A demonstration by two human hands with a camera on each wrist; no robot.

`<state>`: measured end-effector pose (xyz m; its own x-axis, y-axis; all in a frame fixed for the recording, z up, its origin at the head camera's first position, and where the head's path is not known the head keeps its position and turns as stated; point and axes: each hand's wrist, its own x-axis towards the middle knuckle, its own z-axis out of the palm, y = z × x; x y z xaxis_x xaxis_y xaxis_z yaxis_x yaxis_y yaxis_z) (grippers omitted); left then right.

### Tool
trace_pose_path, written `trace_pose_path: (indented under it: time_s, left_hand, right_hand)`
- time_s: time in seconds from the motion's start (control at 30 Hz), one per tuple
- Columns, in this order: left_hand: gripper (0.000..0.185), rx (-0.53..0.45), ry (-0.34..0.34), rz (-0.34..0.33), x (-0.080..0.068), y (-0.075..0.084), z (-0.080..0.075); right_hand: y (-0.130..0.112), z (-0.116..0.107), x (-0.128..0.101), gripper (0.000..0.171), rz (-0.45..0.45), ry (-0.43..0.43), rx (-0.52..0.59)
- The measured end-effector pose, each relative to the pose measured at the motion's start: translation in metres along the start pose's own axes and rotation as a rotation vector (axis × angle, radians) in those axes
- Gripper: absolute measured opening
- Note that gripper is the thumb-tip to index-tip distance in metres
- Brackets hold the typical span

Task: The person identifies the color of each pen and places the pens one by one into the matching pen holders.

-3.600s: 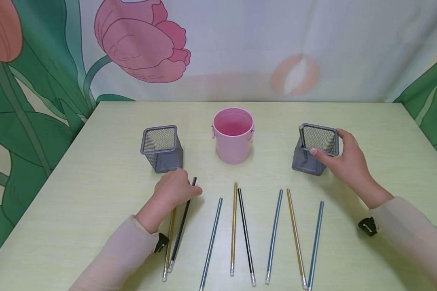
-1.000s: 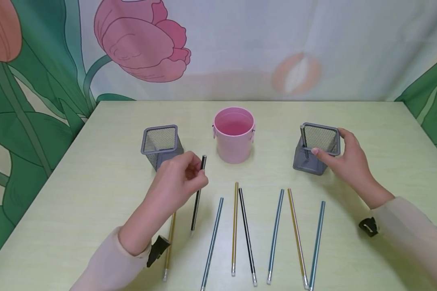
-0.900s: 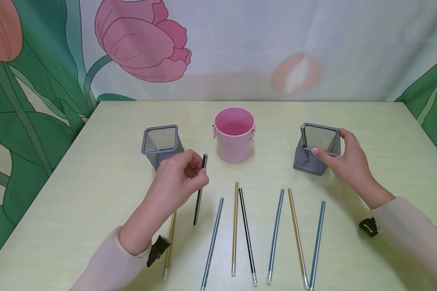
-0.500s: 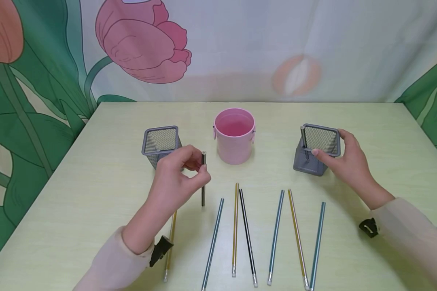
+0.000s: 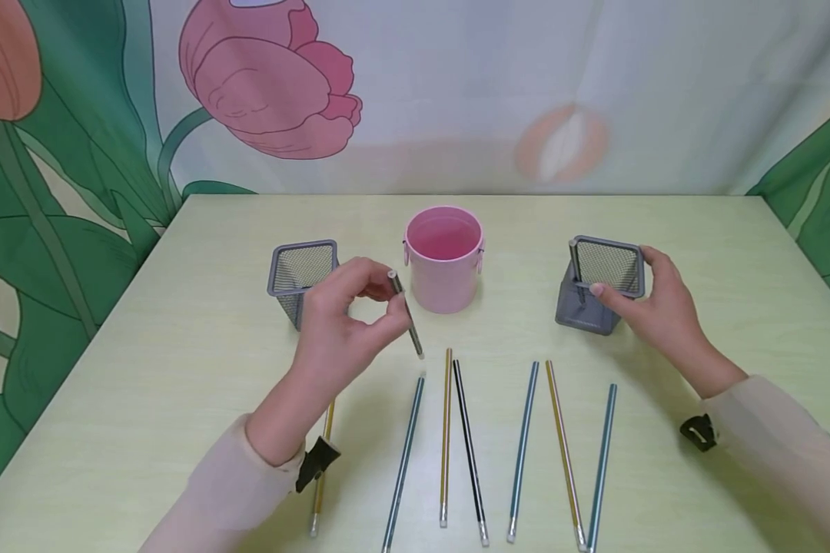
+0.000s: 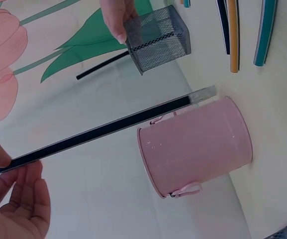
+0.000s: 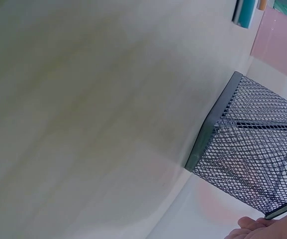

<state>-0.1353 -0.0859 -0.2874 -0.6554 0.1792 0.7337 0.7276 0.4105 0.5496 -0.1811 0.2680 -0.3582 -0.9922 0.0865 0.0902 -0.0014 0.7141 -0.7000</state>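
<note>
Left hand [image 5: 339,330] pinches black pencil [image 5: 413,332] near its top, thumb and fingertips; pencil off the table, tilted, eraser end down and angled away from palm. Right hand [image 5: 664,315] grips right cup [image 5: 603,316] at the rim, thumb near side, fingers far side; cup upright on table [image 5: 180,369], one dark pencil [image 5: 573,259] standing in its left corner.

Bucket [image 5: 446,284] sits between the hands, a bit farther out; slim gap to left hand's pencil, wide gap to right cup. Left cup [image 5: 289,307] partly hidden behind left hand; contact can't be told. Seven loose pencils [image 5: 469,445] lie on the near side, leftmost passing under left wrist, rest fanned between the arms. Table's far edge runs beyond bucket and cups; side edges well apart from both hands.
</note>
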Motion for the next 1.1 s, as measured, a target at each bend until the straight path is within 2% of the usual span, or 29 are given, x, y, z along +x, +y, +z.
trace_pose_path:
  time_s: [0.13,0.53,0.67,0.9,1.1]
  left_hand:
    - [0.007,-0.055,0.064,0.072,0.007,-0.001,0.007]
    - [0.010,-0.269,0.207,0.181,0.027,0.002,0.026]
    - [0.011,-0.327,0.227,0.192,0.030,0.003,0.034]
    - [0.012,-0.363,0.258,0.220,0.034,0.004,0.044]
    - [0.012,-0.432,0.270,0.240,0.041,0.001,0.053]
  right_hand:
    - [0.001,-0.001,0.000,0.090,0.000,0.000,0.000]
    - [0.004,-0.005,0.002,0.091,-0.010,0.010,0.001]
    - [0.005,-0.005,0.000,0.091,0.001,0.008,0.001]
    - [0.005,-0.003,-0.001,0.090,-0.008,0.004,0.027]
    - [0.002,-0.002,0.001,0.089,-0.016,0.007,0.027]
